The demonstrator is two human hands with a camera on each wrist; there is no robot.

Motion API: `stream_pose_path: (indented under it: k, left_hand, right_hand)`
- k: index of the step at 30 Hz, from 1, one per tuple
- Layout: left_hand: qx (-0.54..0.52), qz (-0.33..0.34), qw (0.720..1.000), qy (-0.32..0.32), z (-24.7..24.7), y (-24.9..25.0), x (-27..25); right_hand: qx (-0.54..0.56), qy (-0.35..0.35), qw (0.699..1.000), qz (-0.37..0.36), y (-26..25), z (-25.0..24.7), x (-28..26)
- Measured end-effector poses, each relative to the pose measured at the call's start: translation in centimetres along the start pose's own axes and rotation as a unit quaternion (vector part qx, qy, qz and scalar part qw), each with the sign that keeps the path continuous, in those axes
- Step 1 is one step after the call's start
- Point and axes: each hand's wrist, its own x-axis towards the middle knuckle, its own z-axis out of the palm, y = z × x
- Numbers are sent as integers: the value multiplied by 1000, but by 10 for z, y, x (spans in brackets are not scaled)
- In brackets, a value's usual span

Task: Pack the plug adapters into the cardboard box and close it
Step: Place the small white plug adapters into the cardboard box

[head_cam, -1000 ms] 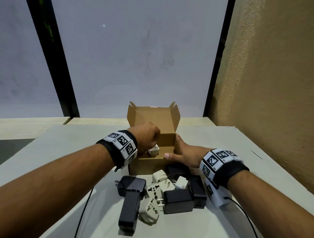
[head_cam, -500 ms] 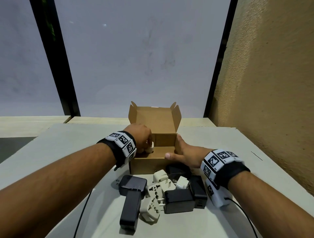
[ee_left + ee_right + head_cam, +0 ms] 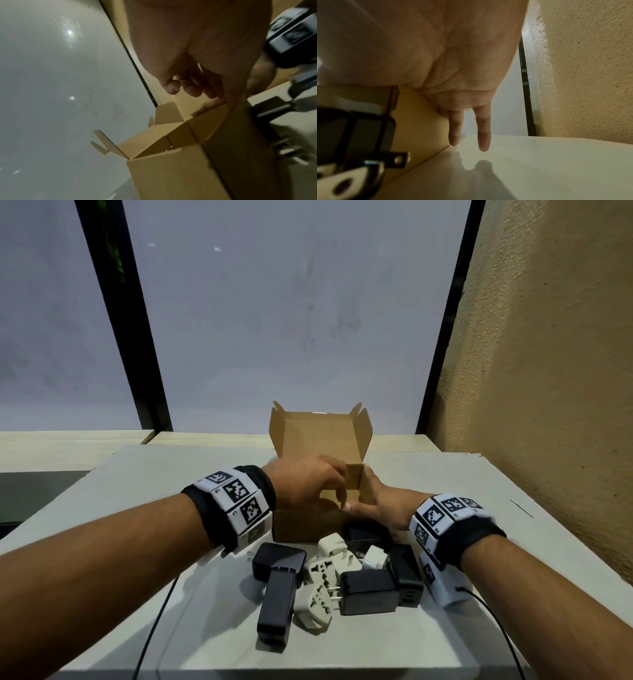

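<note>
An open cardboard box (image 3: 301, 525) stands mid-table with its lid (image 3: 318, 436) upright behind it. My left hand (image 3: 337, 498) hovers over the box opening, fingers loosely curled and holding nothing; the left wrist view shows the fingers (image 3: 185, 86) above the box (image 3: 171, 175). My right hand (image 3: 373, 501) braces the box's right side, thumb on the front rim, and its fingers (image 3: 453, 135) lie straight down the box wall (image 3: 419, 121). In front of the box lies a pile of plug adapters, black (image 3: 370, 590) and white (image 3: 322, 571). The box's inside is hidden.
A textured beige wall (image 3: 548, 371) runs close along the table's (image 3: 445, 491) right side, and a window pane fills the back. Thin black cables (image 3: 154, 628) trail from both wrists over the table's front. A black adapter (image 3: 351, 135) sits beside my right palm.
My left hand lowered a small white adapter into the box, let it go and rose over the opening, empty. The right hand stayed on the box.
</note>
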Motion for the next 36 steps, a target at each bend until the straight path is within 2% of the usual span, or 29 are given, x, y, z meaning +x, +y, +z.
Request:
stream_pose_path:
  k: [4,7,10,16,20,28,33,36]
  left_hand:
    - [-5,-6,999,-34,-3,4,-20]
    - [-17,-3,998,-66,2,6,-30]
    - [22,20,995,-91,13,13,-30]
    - [85,41,993,-72,19,20,-21]
    - [86,31,994,-65,20,22,-20]
    - [-83,-13,994,-76,2,12,-19]
    - [-237,-70,969,21,-10,-2,-15]
    - [-268,-102,954,80,-11,-7,-12]
  right_hand:
    - [21,8,1000,-16,-5,-1,-7]
    - [-14,22,1000,-12,-12,-6,-18]
    - [-24,16,1000,-5,-16,-7,-21]
    - [-8,6,1000,2,-11,-4,-13]
    - [-15,-1,1000,11,-9,-3,-10]
    - [-42,2,999,25,-6,-2,-9]
    - [-29,-3,999,21,-6,-2,-7]
    - [-4,-5,1000,13,-5,-2,-7]
